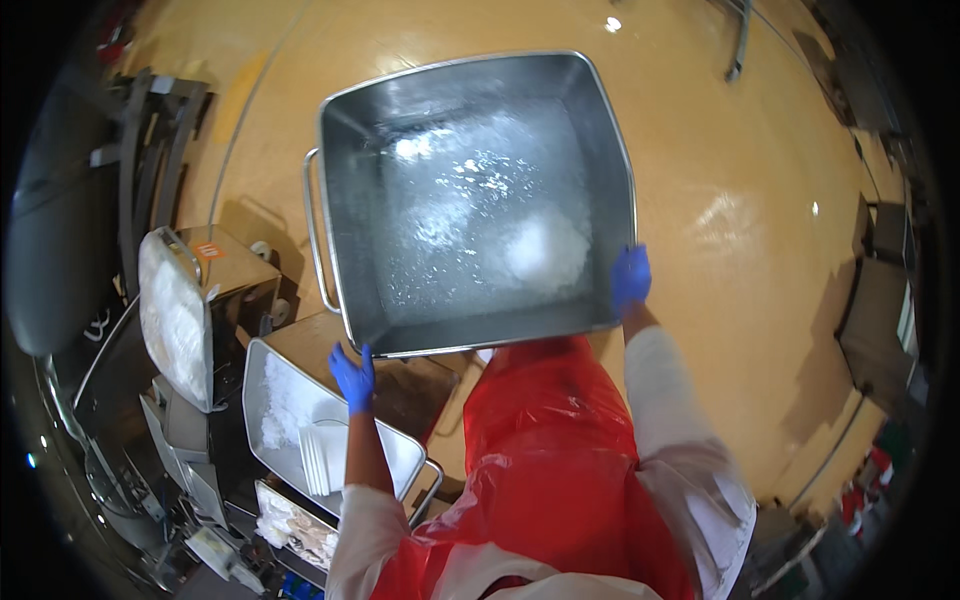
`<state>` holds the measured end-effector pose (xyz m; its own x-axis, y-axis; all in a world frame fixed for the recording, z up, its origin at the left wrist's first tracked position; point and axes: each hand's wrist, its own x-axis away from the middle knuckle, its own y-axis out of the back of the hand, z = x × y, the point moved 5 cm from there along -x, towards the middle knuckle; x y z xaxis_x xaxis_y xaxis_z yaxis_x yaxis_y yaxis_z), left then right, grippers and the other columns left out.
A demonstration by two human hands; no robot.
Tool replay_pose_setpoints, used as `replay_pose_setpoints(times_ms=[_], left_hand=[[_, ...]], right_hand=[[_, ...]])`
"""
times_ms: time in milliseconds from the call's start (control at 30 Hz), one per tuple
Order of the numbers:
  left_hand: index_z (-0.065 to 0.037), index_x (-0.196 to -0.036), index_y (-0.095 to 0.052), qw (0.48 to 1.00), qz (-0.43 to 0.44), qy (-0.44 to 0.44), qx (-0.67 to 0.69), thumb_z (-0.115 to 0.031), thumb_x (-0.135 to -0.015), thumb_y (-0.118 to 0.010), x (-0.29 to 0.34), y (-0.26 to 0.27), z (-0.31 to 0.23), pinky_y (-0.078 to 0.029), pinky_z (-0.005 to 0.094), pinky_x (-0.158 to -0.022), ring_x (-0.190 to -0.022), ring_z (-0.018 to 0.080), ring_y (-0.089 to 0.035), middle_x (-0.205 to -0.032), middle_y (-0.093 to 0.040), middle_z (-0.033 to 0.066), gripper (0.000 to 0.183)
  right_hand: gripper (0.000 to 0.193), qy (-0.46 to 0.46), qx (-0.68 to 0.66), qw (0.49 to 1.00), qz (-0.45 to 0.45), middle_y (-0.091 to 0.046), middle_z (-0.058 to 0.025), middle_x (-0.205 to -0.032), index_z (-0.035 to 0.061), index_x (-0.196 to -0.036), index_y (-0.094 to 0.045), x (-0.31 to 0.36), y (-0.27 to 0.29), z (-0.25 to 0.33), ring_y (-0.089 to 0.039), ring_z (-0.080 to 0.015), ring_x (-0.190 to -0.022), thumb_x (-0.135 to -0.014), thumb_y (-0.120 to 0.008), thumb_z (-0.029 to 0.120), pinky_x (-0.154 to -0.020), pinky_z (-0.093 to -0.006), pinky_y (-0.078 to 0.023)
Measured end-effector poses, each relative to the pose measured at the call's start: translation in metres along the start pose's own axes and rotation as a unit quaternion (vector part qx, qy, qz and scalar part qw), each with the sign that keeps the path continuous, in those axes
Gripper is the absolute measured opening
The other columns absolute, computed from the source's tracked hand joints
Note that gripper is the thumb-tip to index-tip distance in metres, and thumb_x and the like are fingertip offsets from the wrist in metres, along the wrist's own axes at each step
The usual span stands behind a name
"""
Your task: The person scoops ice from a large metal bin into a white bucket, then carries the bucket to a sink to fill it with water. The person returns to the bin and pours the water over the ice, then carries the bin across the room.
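Note:
In front of me stands a large square metal tub (352, 190) with a bar handle along its left side. Water with bright glints covers its bottom, and a whitish mound (548, 248), perhaps ice, lies toward the near right. My right hand (630, 277), in a blue glove, grips the tub's right rim close to the near corner. By the near left corner is my left hand (353, 380), also gloved in blue. Its fingers are spread and its tips are at or just below the rim; whether they touch it I cannot tell.
Left of me, a white-lined tub (255, 395) holds white flakes like ice and a white ribbed piece. Beyond it sits a plastic-covered container (175, 310) beside a brown box (235, 262). Dark machinery (60, 220) lines the left, and a dark cart (880, 325) stands at the right.

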<state>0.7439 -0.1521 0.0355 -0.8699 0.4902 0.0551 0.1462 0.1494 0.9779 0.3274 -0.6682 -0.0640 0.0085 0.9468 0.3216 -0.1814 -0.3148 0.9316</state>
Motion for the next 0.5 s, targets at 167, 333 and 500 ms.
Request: replay_pose_setpoints(times_ms=[167, 333, 500], left_hand=[[0.012, -0.116, -0.052, 0.992, 0.081, 0.035, -0.087, -0.036, -0.096, -0.070, -0.021, -0.095, -0.047, -0.045, 0.0580, -0.095, -0.102, 0.0509, -0.058, -0.109, -0.058, 0.0352, 0.054], [0.016, -0.124, -0.054, 0.944, 0.262, 0.052, 0.195, -0.026, -0.095, -0.067, 0.073, -0.114, -0.138, -0.043, 0.0523, -0.105, -0.114, 0.0454, -0.060, -0.123, -0.061, 0.0339, 0.052], [0.003, -0.131, -0.062, 0.785, 0.414, 0.057, 0.457, -0.019, -0.097, -0.063, 0.115, -0.138, -0.318, -0.049, 0.0471, -0.099, -0.107, 0.0353, -0.067, -0.123, -0.069, 0.0244, 0.041]], right_hand=[[0.036, 0.106, 0.010, 0.994, -0.025, -0.069, -0.0261, -0.108, 0.0025, -0.115, -0.055, -0.101, 0.048, 0.014, -0.068, -0.0467, -0.102, -0.106, -0.051, 0.037, -0.088, -0.0567, -0.054], [0.036, 0.200, 0.056, 0.978, -0.012, -0.070, -0.0212, -0.111, 0.0050, -0.119, -0.057, -0.228, 0.093, 0.054, -0.068, -0.0428, -0.106, -0.104, -0.056, 0.038, -0.092, -0.0555, -0.054], [0.045, 0.315, 0.146, 0.895, -0.281, -0.068, -0.0235, -0.121, 0.0066, -0.134, -0.057, -0.294, 0.118, 0.145, -0.067, -0.0411, -0.111, -0.100, -0.061, 0.034, -0.103, -0.0528, -0.049]])
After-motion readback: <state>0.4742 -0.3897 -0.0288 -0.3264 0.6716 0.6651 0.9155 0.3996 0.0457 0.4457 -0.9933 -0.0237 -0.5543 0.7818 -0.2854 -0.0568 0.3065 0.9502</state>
